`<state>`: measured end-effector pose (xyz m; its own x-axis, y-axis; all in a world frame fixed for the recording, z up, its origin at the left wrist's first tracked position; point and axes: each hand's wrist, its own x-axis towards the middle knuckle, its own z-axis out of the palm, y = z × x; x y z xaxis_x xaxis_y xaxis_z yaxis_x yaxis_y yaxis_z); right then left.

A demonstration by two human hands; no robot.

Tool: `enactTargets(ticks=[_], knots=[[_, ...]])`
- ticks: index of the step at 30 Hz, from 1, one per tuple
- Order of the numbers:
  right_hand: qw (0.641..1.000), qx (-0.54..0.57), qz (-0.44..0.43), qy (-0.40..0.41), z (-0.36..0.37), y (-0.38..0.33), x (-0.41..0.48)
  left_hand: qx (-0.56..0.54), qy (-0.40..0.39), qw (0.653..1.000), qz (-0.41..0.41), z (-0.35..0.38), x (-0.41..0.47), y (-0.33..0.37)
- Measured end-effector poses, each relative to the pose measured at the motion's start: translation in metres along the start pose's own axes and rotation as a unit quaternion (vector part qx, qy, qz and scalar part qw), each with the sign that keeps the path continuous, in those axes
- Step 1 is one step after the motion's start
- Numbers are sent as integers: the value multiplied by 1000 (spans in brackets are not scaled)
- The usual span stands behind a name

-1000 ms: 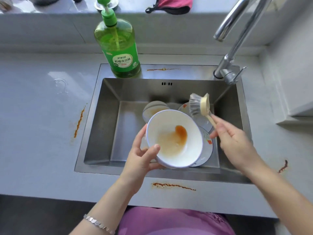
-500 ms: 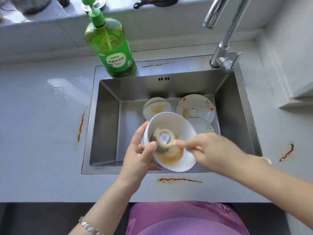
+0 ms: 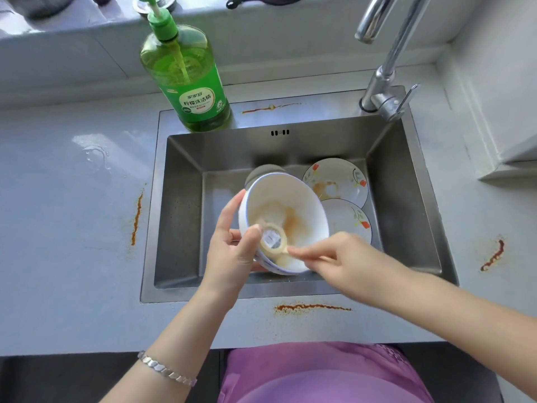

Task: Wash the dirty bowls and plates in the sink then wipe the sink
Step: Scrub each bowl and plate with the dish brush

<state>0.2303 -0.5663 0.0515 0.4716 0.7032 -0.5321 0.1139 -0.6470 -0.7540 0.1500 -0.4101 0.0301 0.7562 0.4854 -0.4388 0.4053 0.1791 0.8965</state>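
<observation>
My left hand (image 3: 232, 251) grips the near rim of a white bowl (image 3: 290, 205) with a blue edge, tilted over the steel sink (image 3: 180, 216). Orange-brown sauce is smeared across its inside. My right hand (image 3: 340, 260) holds the wooden handle of a dish brush (image 3: 273, 238), whose round head presses into the bowl's lower left side. Two flowered plates lie in the sink behind: a stained one (image 3: 338, 181) and a cleaner one (image 3: 348, 219). Another bowl (image 3: 266, 170) is mostly hidden behind the held bowl.
A green dish-soap pump bottle (image 3: 189, 80) stands on the sink's back left ledge. The chrome tap (image 3: 386, 68) rises at the back right. Orange sauce streaks mark the counter left (image 3: 136, 219), front (image 3: 311, 308), right (image 3: 494, 255) and the back ledge (image 3: 270, 107).
The brush went from raised over the sink into the bowl. Since then it has shifted toward the bowl's lower left, and the sauce blob is smeared out.
</observation>
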Motion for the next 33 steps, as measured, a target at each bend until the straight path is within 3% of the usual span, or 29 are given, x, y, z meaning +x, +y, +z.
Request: enactTargets(ticks=[2,4,6,9,13,17,21,25,28,31,33], knots=[[999,-8,5,47,-10,0,11,-7,-10,1000,-6,4,-2,0],[991,-86,40,90,-22,9,16,-16,1,1000,-13,2,-1,1],[989,-113,57,70,-16,15,9,-16,20,1000,-14,-3,2,3],[1000,-21,8,5,5,-1,1,5,24,1000,-5,-3,1,4],[993,-72,40,84,-13,6,20,-8,9,1000,-13,0,-2,4],[1000,-11,19,-13,3,-3,6,4,39,999,-1,-9,3,3],[993,-77,40,73,-12,8,19,18,20,1000,4,-10,1,0],[999,-16,33,-13,2,5,10,50,37,998,27,-17,6,0],[998,-12,61,-34,-13,6,14,92,12,994,56,-23,6,5],[986,10,92,-142,-28,5,17,148,-40,987,56,-30,8,10],[977,-52,89,-185,-30,3,15,181,-105,977,28,-31,9,8]])
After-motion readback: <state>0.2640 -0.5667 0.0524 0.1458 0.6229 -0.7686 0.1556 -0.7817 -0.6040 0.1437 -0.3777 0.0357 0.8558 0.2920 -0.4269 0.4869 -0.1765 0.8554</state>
